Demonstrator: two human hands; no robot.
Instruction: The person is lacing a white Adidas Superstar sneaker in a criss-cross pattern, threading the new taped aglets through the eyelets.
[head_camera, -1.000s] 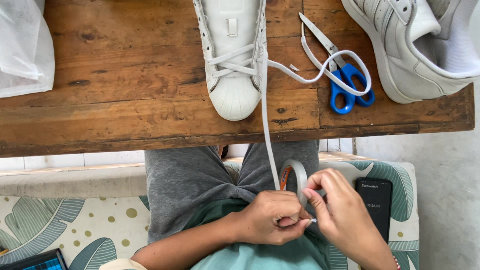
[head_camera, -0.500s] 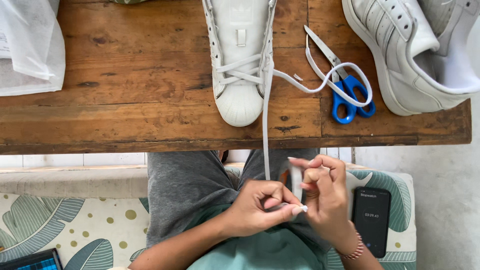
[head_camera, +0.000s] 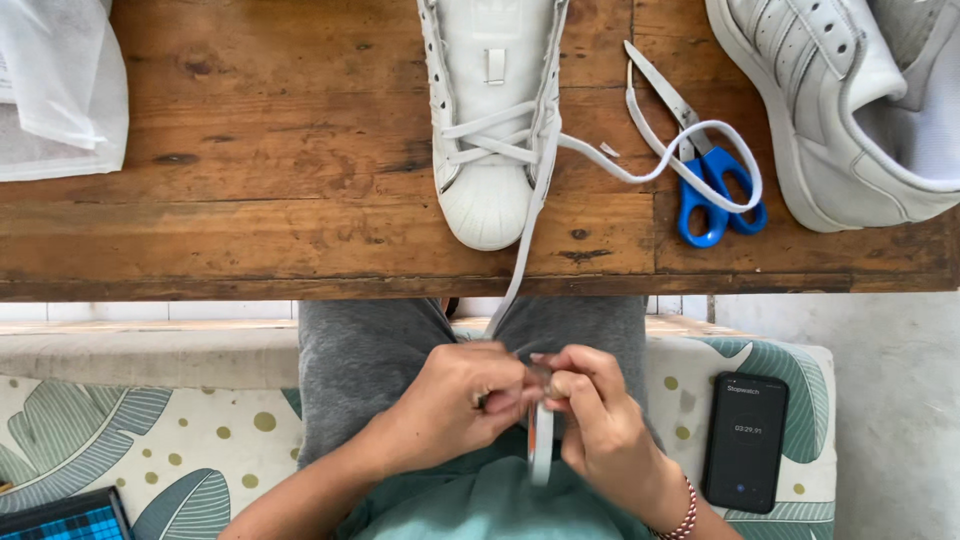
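Pinching the free end of the white shoelace (head_camera: 520, 270) off the tabletop's near edge, the left hand (head_camera: 455, 405) and right hand (head_camera: 600, 425) close together, with a tape roll (head_camera: 541, 445) held on edge between them.

White sneakers (head_camera: 492, 120): two. Blue-handled scissors (head_camera: 700, 160): one pair. Tape roll (head_camera: 541, 445): one. Black phone (head_camera: 745, 442): one. White cloth bag (head_camera: 55, 85): one. Wooden worktop (head_camera: 250, 220): one. Hands (head_camera: 450, 410): two.

Wood table (head_camera: 250, 230) w/ sneakers (head_camera: 495, 120), scissors (head_camera: 700, 170), bag (head_camera: 60, 90)
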